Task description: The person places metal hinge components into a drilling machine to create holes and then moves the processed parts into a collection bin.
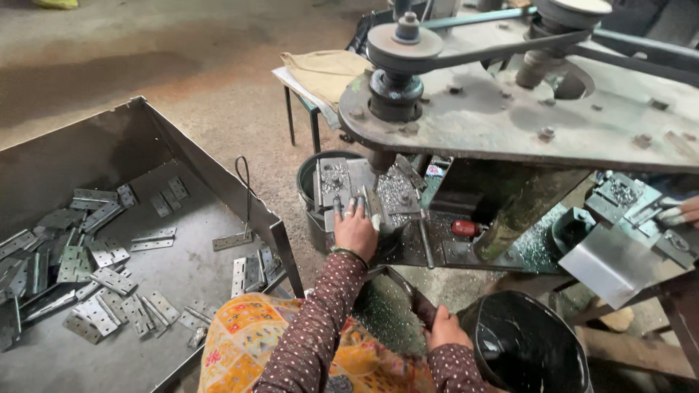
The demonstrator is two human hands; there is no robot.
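Under the grey steel head of the belt-driven drilling machine (524, 109), seen from the head camera, the left hand (355, 231) lies flat on the small metal work plate (364, 191), which is covered with shiny chips. Its fingers (352, 211) are stretched forward and press on a flat silver hinge piece (373, 205) just below the spindle, so this grip is wide and pressing, not closed around anything. The right hand (445, 329) is lower, near the bottom edge of the view, and its grip is closed around the dark curved lever handle (408, 291) of the machine. Just right of this hand stands a round black bucket (524, 342). At the left side, a large open grey sheet-metal tray (189, 269) rests on the concrete floor, with many silver door hinges (95, 284) scattered mostly near its left edge. At the far right edge, another person's fingers (681, 212) touch a second metal fixture.
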